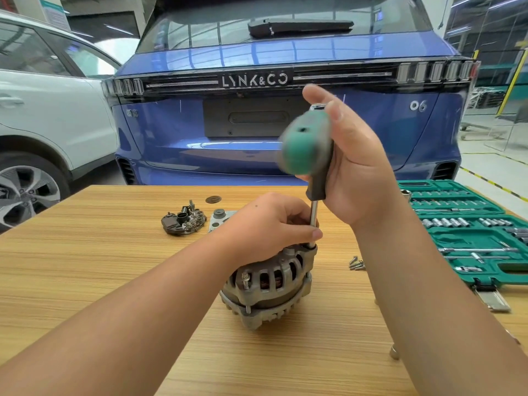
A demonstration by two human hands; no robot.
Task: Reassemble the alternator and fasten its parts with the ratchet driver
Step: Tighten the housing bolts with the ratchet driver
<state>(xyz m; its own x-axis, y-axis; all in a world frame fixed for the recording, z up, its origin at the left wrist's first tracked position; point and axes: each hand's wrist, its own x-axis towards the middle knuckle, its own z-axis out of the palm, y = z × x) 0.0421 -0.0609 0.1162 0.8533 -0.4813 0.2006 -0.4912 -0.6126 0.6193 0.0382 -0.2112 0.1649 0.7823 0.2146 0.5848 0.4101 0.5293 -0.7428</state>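
Right grip (351, 164) clamped on driver (310, 155), left grip (268, 224) pinching its shaft atop mid-table alternator (268, 284)

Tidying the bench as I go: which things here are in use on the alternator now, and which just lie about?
In use:
alternator
ratchet driver, gripped by right hand
left hand, steadying its shaft

Lying about:
rectifier part
loose bolts
green socket set
metal plate

Grey alternator (267, 284) upright on table, green-handled ratchet driver (310, 167) standing atop.
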